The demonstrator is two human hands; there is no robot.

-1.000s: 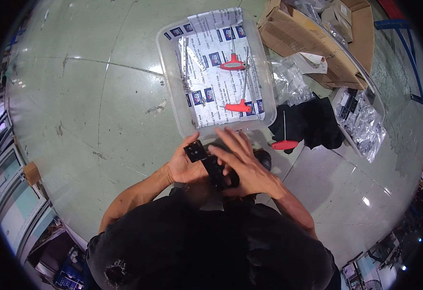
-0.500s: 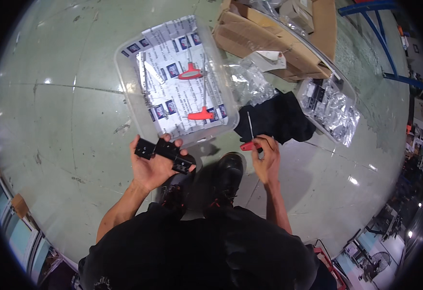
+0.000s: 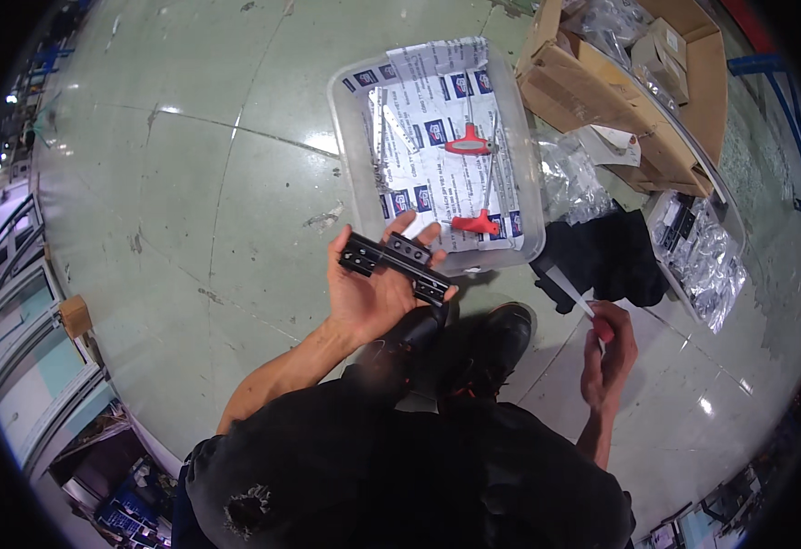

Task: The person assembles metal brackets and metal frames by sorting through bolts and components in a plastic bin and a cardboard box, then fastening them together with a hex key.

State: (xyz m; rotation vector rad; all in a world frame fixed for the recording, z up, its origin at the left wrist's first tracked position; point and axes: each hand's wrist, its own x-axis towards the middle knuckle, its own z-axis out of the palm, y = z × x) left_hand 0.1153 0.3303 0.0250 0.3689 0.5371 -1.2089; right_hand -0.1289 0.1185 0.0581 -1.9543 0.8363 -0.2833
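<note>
On the palm and fingers of my left hand [image 3: 359, 297] rests a black metal hinge [image 3: 391, 260] with several screw holes, its leaves facing up and the fingers curled around it. My right hand [image 3: 614, 352], to the right of my shoes, grips a red-handled T-handle hex key [image 3: 603, 328]. Its shaft points up and left and is blurred by motion; its tip is apart from the hinge. Beyond my left hand stands a clear plastic bin [image 3: 350, 156] lined with printed paper. In it lie two red T-handle hex keys, one farther off [image 3: 467, 144] and one nearer [image 3: 476, 223].
A black cloth [image 3: 611, 259] lies on the floor right of the bin, beside clear plastic bags [image 3: 572, 178]. Behind it stands an open cardboard box [image 3: 547, 82]. Farther right, a tray holds bagged parts [image 3: 707, 265]. My black shoes [image 3: 499, 340] are just below the bin.
The whole view has swung, so the scene sits farther right. My left hand has lifted the hinge a little up and left relative to the bin. The hex key has turned, its shaft leaning left.
</note>
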